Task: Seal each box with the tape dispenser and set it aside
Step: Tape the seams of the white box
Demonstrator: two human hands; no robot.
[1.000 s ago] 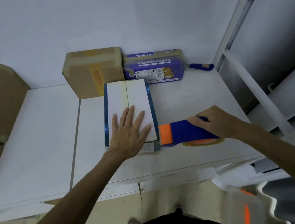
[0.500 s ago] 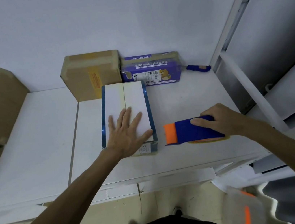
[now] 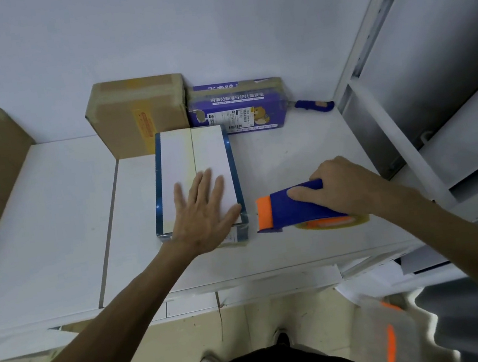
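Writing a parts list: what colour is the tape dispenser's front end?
Orange, on the blue handheld tape dispenser; head view shows it.

Left hand (image 3: 202,213) flat on the white box (image 3: 196,168), right hand (image 3: 343,187) gripping the blue tape dispenser (image 3: 294,210) just beside it on the table (image 3: 53,222).

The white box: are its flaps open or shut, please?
Shut: the white box has both flaps flat, meeting at a seam under the left hand.
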